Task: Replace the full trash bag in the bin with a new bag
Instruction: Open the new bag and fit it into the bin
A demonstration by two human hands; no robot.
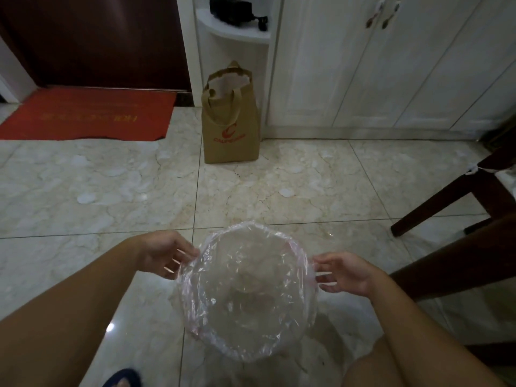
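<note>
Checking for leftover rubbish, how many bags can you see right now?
2: a clear plastic bag lining the bin between both hands, and a brown paper bag standing by the white cabinet. Others may be hidden.

I see both bare forearms reaching forward and down from the lower corners, the hands level with each other and well apart. My left hand (167,254) has its fingers pointing right, their tips pinching thin clear film. My right hand (342,273) mirrors it, its fingers spread leftward, tips at the film's opposite edge.
</note>
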